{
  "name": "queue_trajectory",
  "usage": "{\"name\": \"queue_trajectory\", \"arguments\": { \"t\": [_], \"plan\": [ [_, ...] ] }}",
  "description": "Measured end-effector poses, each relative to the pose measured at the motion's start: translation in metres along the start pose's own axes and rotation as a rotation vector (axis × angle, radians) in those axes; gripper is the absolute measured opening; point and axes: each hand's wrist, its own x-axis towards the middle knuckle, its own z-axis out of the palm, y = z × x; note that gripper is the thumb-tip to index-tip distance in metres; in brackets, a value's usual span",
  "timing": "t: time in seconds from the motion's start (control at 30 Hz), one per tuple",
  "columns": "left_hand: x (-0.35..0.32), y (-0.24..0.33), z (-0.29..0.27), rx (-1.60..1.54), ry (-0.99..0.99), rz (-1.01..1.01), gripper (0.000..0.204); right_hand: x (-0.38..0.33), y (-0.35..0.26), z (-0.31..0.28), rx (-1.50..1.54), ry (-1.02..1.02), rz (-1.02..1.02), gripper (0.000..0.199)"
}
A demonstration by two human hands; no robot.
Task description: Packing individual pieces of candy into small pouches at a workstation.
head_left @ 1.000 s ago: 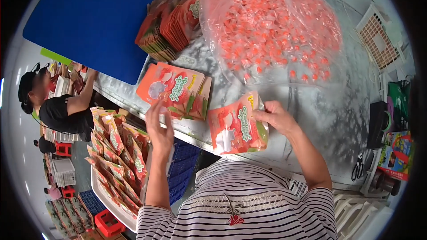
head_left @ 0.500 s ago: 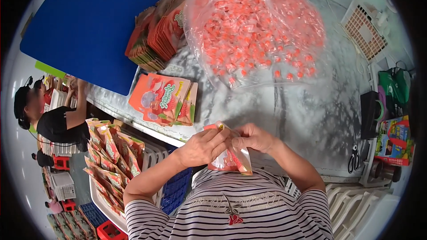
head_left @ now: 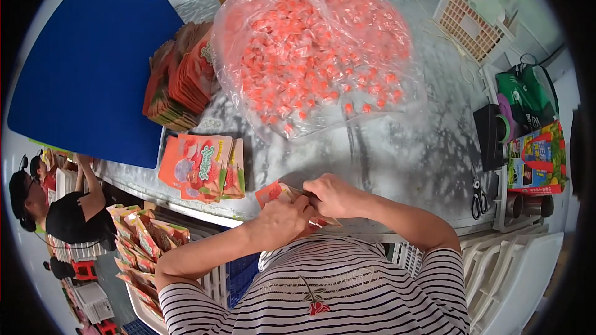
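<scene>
Close in front of my striped shirt, at the table's near edge, I hold a red snack pouch point(head_left: 268, 193). My left hand point(head_left: 280, 222) is closed on it, its bent fingers covering the middle. My right hand point(head_left: 335, 196) pinches it from the other side, fingertips meeting those of the left. A red end sticks out beyond the left hand, and another bit shows below the right. Whether its mouth is open is hidden by my fingers. Beyond my left hand lie a few flat printed pouches point(head_left: 202, 164), overlapping on the table.
A large clear bag of small red wrapped pieces point(head_left: 316, 56) lies further back. Left of it stand stacked pouches point(head_left: 192, 80) beside a blue board point(head_left: 93, 62). Filled pouches point(head_left: 139, 236) crowd a white crate at lower left. Scissors point(head_left: 478, 201) lie right. A co-worker point(head_left: 71, 211) sits left.
The pouch has turned, and its red end now points up and left past my left hand. My hands have drawn together over it. The whole view has shifted, moving table items leftward.
</scene>
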Motion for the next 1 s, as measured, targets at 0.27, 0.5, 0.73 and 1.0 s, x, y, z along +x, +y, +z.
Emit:
{"name": "queue_trajectory", "arguments": {
  "t": [0.27,0.5,0.73,1.0],
  "plan": [
    [0.009,-0.006,-0.020,-0.252,-0.030,0.028,0.016,0.017,0.044,-0.017,0.120,-0.008,0.088,0.015],
    [-0.005,-0.005,-0.028,-0.139,0.317,-0.163,0.019,0.038,0.122,-0.118,0.173,0.594,0.094,0.021],
    [-0.019,0.005,-0.035,-0.143,0.273,-0.416,0.015,0.029,0.213,-0.103,-0.477,0.673,0.338,0.056],
    [-0.020,0.008,-0.016,-0.255,0.224,-0.434,0.019,-0.012,0.118,0.005,-0.547,0.549,0.092,0.079]
  ]
}}
